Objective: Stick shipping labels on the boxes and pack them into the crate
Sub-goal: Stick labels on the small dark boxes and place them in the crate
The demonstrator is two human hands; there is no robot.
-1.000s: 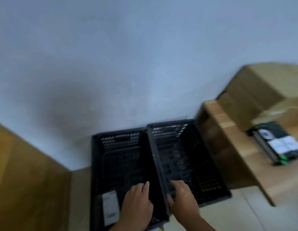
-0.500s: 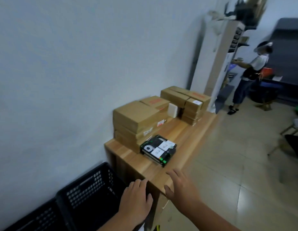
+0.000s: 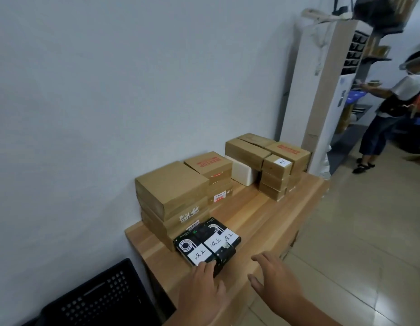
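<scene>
Head view, left hand (image 3: 204, 295), fingers (image 3: 205, 267) relaxed, now touching black boxes (image 3: 205, 242), right hand (image 3: 275, 281) spread

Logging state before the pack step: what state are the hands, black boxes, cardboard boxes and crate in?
left hand: open, fingertips on the nearest of the black boxes.
right hand: open, at the table edge, holding nothing.
black boxes: flat on the table, white labels on top.
cardboard boxes: closed, stacked behind them.
crate: beside the table, inside hidden.
</scene>
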